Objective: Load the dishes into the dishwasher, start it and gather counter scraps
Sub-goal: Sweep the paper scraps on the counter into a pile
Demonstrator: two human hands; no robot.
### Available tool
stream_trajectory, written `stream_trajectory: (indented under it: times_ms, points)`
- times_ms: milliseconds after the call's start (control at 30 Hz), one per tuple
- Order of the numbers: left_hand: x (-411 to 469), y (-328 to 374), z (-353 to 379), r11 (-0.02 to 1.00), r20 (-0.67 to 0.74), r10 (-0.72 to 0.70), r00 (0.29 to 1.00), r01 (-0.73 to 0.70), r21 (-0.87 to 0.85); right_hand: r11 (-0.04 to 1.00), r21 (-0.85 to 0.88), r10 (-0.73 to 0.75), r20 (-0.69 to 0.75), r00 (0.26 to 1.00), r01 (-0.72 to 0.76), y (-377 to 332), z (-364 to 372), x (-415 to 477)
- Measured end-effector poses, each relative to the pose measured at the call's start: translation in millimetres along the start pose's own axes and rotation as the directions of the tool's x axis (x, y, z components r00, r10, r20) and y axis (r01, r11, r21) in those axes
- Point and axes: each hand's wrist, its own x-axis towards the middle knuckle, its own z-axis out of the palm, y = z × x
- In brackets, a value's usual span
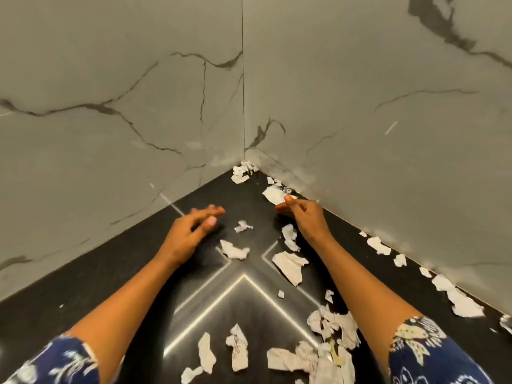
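Head view, looking down into a corner of the black bench [110,286] where two grey veined wall panels [110,106] meet.

Left hand [191,231]: motion-blurred. Fingers mostly straight, slightly spread, pointing toward the corner. Nothing held. Low over the bench; whether the fingertips touch it, cannot tell.

Right hand [304,217]: fingers curled in, thumb and forefinger pinching the near edge of a white scrap [273,194] close to the right wall. Whether that piece is off the bench, cannot tell.

Paper scraps, all white, torn, irregular in outline, some crumpled:
- corner cluster [243,171] pushed against both walls at the very back.
- small crumpled bit [243,226] and a flatter piece [234,250] between the two hands, both apart from the left hand.
- larger flat piece [289,266] just inside the right forearm.
- wall row [465,303] strung along the foot of the right wall.
- crumpled heap [329,328] near the right elbow, with loose strips [238,347] beside it at the near edge.

Blue patterned sleeves [421,353] cover both upper arms. Bright light streaks reflect off the bench between the forearms.
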Motion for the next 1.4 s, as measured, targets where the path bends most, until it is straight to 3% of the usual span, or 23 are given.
stream_trajectory:
  times_ms: [67,100,167,233,300,400,633,733,800,900,1000,1100,1200,1300,1400]
  points:
    - [9.6,-3.3,-2.8,0.984,-0.307,-0.170,0.936,0.146,-0.099,0.978,-0.181,-0.137,-0.164,0.977,0.107,4.1,7.9,21.9]
    - [16.8,-4.4,-1.2,0.966,-0.374,-0.256,0.891,0.254,-0.056,0.951,-0.262,-0.213,-0.173,0.962,0.164,0.4,10.4,36.3]
    - [29.8,-14.6,6.0,0.905,-0.349,-0.276,0.896,0.364,0.219,0.910,-0.332,-0.268,-0.006,0.963,0.251,-11.7,19.5,73.4]
    - [36.9,-27.0,12.1,0.803,-0.256,-0.233,0.938,0.334,0.493,0.844,-0.427,-0.223,0.269,0.937,0.324,-23.1,38.1,111.5]
    - [39.8,-37.0,13.6,0.721,-0.242,-0.241,0.940,0.340,0.604,0.697,-0.583,-0.154,0.446,0.882,0.417,-24.0,59.7,138.2]
    - [41.9,-39.9,14.4,0.687,-0.245,-0.252,0.936,0.352,0.635,0.537,-0.710,-0.102,0.482,0.870,0.456,-14.9,79.7,148.8]
    - [41.1,-26.4,12.7,0.692,-0.213,-0.290,0.933,0.359,0.627,0.631,-0.566,-0.182,0.557,0.810,0.530,-6.8,34.8,46.6]
    - [38.3,-17.3,11.6,0.694,-0.170,-0.305,0.937,0.341,0.634,0.680,-0.509,-0.119,0.633,0.765,0.528,-9.9,-7.5,-12.7]
    - [36.9,-13.9,12.1,0.688,-0.159,-0.307,0.938,0.334,0.644,0.723,-0.529,-0.084,0.571,0.817,0.444,-21.8,-27.3,-17.2]
    - [36.5,-14.4,12.3,0.677,-0.160,-0.307,0.938,0.334,0.656,0.755,-0.574,-0.134,0.336,0.932,0.316,-41.5,-23.8,28.1]
    - [38.7,-20.2,13.3,0.669,-0.170,-0.300,0.939,0.334,0.664,0.621,-0.706,-0.102,0.359,0.928,0.341,-48.5,14.2,95.2]
    - [39.8,-26.7,15.2,0.661,-0.185,-0.292,0.938,0.338,0.670,0.578,-0.748,-0.006,0.396,0.918,0.327,-39.9,61.3,142.3]
    - [41.9,-32.3,15.6,0.659,-0.211,-0.263,0.942,0.335,0.674,0.505,-0.808,-0.038,0.331,0.943,0.304,-23.5,94.4,157.5]
    - [42.8,-34.5,15.6,0.662,-0.206,-0.255,0.945,0.326,0.675,0.431,-0.851,-0.079,0.297,0.952,0.301,-22.2,96.0,153.0]
    - [41.5,-34.3,14.3,0.667,-0.189,-0.274,0.943,0.328,0.669,0.439,-0.826,-0.001,0.394,0.919,0.355,-24.9,60.5,136.6]
